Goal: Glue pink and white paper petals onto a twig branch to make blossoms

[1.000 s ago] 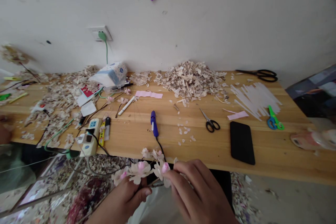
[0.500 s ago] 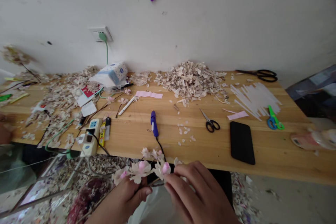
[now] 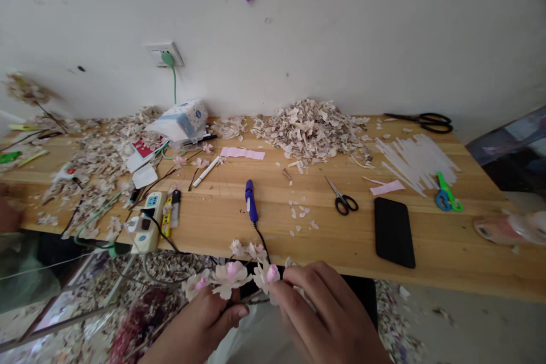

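A branch of handmade flowers with pale petals and pink centres lies in front of me, just off the table's front edge. My left hand (image 3: 217, 315) is closed around its stem, below a flower (image 3: 231, 277) in the middle. My right hand (image 3: 318, 310) has its fingers bent at another flower (image 3: 268, 274) on the right; its fingertips seem to pinch a petal there, partly hidden by the fingers. Further blossoms (image 3: 247, 249) stand behind. On the table beyond lies a blue glue gun (image 3: 251, 202) with a black cord.
A heap of dry petals (image 3: 315, 128) sits against the wall. Small scissors (image 3: 342, 198), a black phone (image 3: 393, 233), green-blue scissors (image 3: 447, 194) and white strips (image 3: 420, 162) lie right. A power strip (image 3: 149, 222) sits left, and another person's arm (image 3: 11, 213) shows at the left edge.
The flower at my right hand has shifted very slightly to the right. Both hands keep nearly the same place and hold.
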`<action>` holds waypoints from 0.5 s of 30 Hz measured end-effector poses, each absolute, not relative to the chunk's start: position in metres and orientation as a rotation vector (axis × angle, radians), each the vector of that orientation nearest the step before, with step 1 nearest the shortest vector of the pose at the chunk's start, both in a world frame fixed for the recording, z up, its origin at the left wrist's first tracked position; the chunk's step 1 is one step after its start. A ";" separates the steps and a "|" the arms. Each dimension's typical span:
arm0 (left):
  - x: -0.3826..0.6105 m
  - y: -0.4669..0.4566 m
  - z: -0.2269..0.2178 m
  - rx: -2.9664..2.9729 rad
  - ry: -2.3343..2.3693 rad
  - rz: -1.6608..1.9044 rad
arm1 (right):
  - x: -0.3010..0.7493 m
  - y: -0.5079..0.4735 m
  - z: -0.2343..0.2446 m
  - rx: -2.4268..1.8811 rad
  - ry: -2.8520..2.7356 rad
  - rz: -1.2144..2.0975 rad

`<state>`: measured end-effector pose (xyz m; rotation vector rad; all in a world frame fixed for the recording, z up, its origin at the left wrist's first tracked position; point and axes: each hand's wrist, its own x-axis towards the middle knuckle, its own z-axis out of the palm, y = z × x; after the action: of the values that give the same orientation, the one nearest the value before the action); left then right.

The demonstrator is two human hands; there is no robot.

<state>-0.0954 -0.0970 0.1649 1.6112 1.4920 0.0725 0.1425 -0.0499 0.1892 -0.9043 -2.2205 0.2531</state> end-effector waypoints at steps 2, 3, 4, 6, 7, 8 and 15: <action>-0.095 -0.097 0.164 1.611 1.481 0.049 | 0.142 -0.050 0.188 -0.902 -2.226 0.258; -0.096 -0.097 0.164 1.611 1.471 0.039 | 0.141 -0.050 0.188 -0.901 -2.226 0.262; -0.096 -0.097 0.164 1.612 1.464 0.036 | 0.140 -0.050 0.187 -0.904 -2.225 0.269; -0.096 -0.097 0.164 1.615 1.471 0.047 | 0.139 -0.050 0.187 -0.911 -2.219 0.273; -0.096 -0.098 0.164 1.613 1.478 0.049 | 0.138 -0.050 0.187 -0.914 -2.221 0.279; -0.097 -0.099 0.163 1.606 1.483 0.042 | 0.138 -0.050 0.187 -0.916 -2.222 0.282; -0.099 -0.102 0.157 1.610 1.483 0.057 | 0.137 -0.052 0.188 -0.926 -2.219 0.322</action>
<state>-0.0986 -0.1019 0.1573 1.6097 1.4830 0.0572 0.1367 -0.0516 0.1879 -0.9256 -2.2190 0.3223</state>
